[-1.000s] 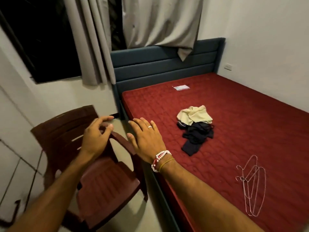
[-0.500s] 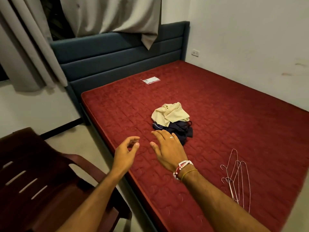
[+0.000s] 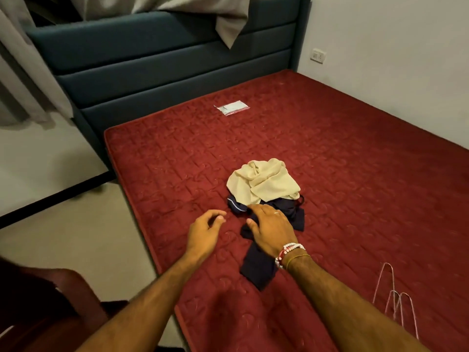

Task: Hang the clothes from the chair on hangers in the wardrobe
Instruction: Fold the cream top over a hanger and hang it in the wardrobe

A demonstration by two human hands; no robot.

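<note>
Head camera: two hands at a clothes pile on the red mattress

Head view looks down on a small heap of clothes lying on a red quilted mattress [image 3: 355, 174], roughly at its middle and well apart from the dark red plastic chair [image 3: 50, 301] at the lower left. A cream garment [image 3: 264, 181] sits crumpled on top, folded over itself with loose creases. Beneath it a dark navy garment [image 3: 258, 265] spreads out, with a thin pale line of trim at its left edge and one long flap trailing toward the camera.

The right hand [image 3: 271, 229] lies palm down on the navy garment, fingers fairly straight and spread, not curled round the cloth. It wears a ring [image 3: 277, 212], with beaded bracelets [image 3: 289, 252] at the wrist. The left hand [image 3: 205, 232] is just beside it over bare mattress, fingers loosely curled, holding nothing; whether it touches the mattress cannot be told.

Wire hangers [image 3: 396, 301] lie on the mattress at the lower right, near the right forearm. A small clear packet [image 3: 232, 107] lies near the teal padded headboard [image 3: 165, 72], over which a grey curtain [image 3: 228, 21] hangs. A wall socket [image 3: 317, 56] is set in the white wall.
</note>
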